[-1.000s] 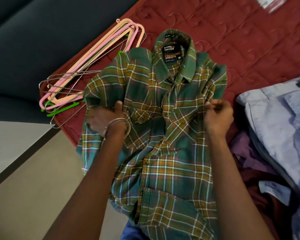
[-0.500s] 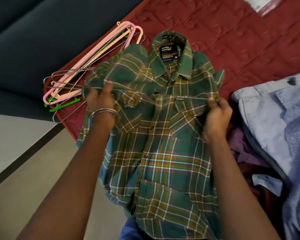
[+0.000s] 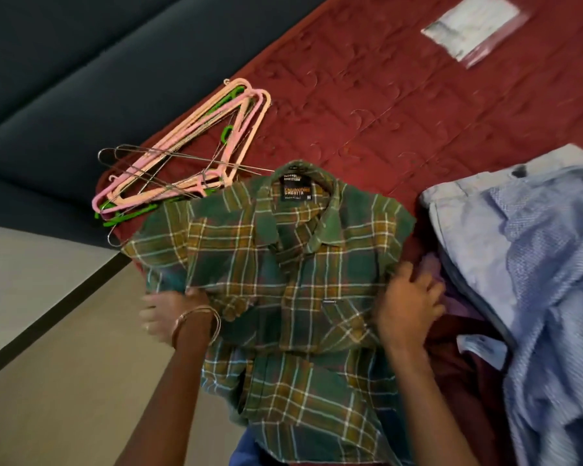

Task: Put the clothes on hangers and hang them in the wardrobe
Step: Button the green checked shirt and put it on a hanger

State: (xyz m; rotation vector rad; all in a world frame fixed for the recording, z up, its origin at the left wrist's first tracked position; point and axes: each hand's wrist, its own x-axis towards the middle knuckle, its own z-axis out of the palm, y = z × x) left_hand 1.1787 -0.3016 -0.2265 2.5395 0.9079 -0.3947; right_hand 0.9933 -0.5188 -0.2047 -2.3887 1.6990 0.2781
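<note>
between both hands, plaid shirt (image 3: 283,264): left hand (image 3: 169,314) and right hand (image 3: 408,314) grip it.

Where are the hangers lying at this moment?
In the head view, the hangers lie in a pile at the left edge of the red bed cover, just beyond the plaid shirt.

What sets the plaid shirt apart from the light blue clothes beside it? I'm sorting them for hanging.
The plaid shirt is green with mustard and white checks; the light blue clothes are pale and finely textured. The plaid shirt is spread front up, collar label showing, gripped by the left hand and right hand; the light blue clothes lie rumpled and untouched. Both rest on the red quilt, neither yet on the hangers.
</note>
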